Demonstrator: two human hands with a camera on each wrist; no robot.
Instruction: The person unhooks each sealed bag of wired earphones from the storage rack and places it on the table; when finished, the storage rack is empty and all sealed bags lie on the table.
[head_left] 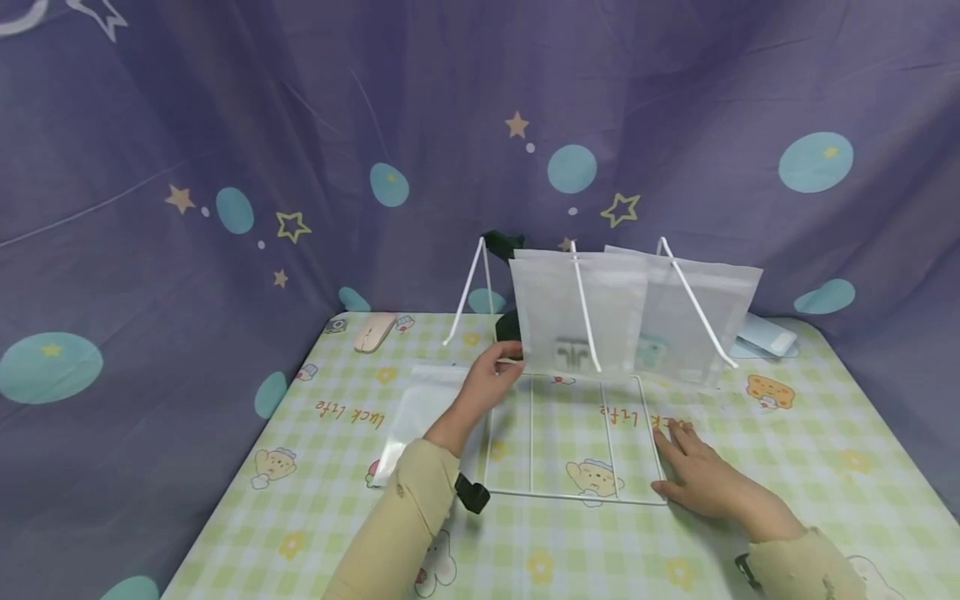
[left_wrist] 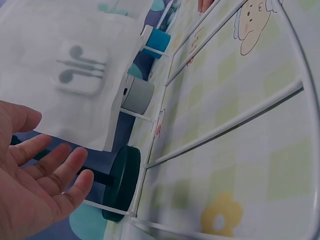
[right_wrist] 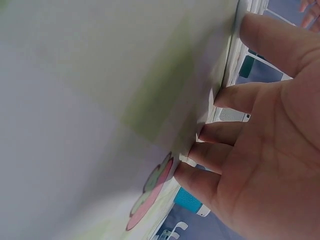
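A white wire rack lies with its base on the checked tablecloth and slanted arms at the back. Two frosted zip bags hang from the arms. The left bag has white wired earphones inside; the right bag holds something small and teal. My left hand is at the left bag's lower left corner, fingers spread and loosely bent with nothing gripped. Beside the rack's right base wire, my right hand rests on the cloth, its thumb and fingertips at the wire.
Behind the rack are a dark green disc on a rod, a grey cylinder and a blue-ended piece. A pink mouse sits back left. Another bag lies flat near my left forearm. Light blue items lie back right.
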